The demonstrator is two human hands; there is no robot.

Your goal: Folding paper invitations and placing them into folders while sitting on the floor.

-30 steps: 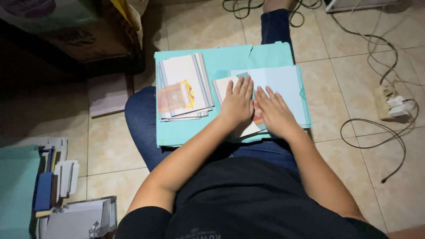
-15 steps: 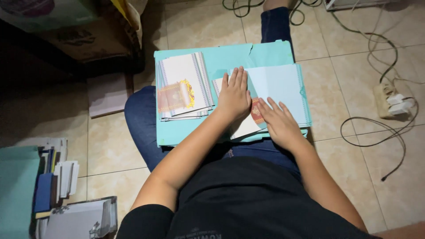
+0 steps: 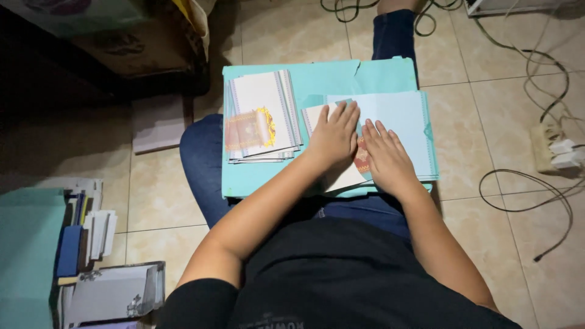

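Note:
A teal folder [image 3: 262, 180] lies across my lap as a work surface. On its left side sits a stack of white cards with striped edges and a red and gold ornament [image 3: 259, 119]. On its right side a white card with a red patterned corner [image 3: 363, 159] lies partly under a pale blue sheet [image 3: 402, 116]. My left hand [image 3: 334, 135] presses flat on the white card, fingers together. My right hand [image 3: 386, 157] rests flat beside it, over the red corner and the blue sheet's edge. Neither hand grips anything.
Tiled floor all around. A power strip with plugs [image 3: 556, 149] and looping black cables [image 3: 524, 195] lie to the right. At lower left, a teal box [image 3: 24, 244] and stacks of cards and booklets [image 3: 91, 244]. Dark furniture and a bag stand at upper left.
My right hand slid down and back towards me, then forward again beside the left. My left hand stayed pressed flat on the white card.

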